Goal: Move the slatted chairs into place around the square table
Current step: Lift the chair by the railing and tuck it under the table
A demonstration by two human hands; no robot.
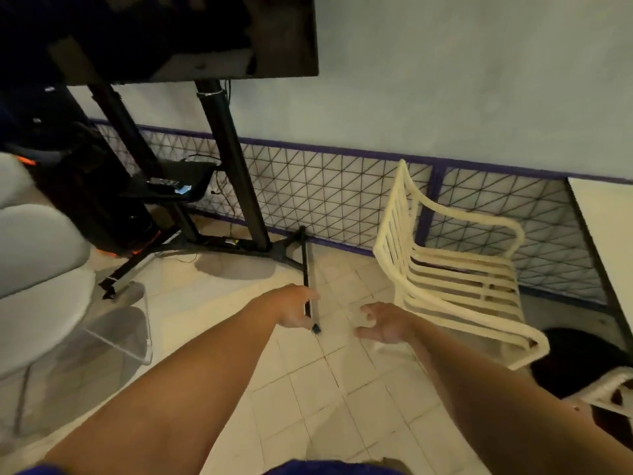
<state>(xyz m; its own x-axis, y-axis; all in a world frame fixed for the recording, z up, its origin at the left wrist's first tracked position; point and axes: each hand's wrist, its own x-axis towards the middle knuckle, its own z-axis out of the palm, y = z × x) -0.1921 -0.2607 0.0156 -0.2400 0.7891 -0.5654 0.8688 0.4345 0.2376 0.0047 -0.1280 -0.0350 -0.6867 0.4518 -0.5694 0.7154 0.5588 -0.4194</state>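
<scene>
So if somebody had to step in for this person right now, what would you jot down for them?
Left hand: open, empty, held out over the tiled floor.
Right hand: open, fingers curled, empty, just short of the cream slatted chair.
That chair stands by the mesh wall panel, seat facing the white table at the right edge.
A second slatted chair shows partly at lower right.
Done: cannot tell if any chair is placed.
Left: grip the near chair and set it at the table.

Dark screen (164, 32) on black wheeled stand (233, 166), black speaker (96, 200), white round seats (34, 269), lattice wall panel (325, 190), tiled floor (308, 389)
</scene>
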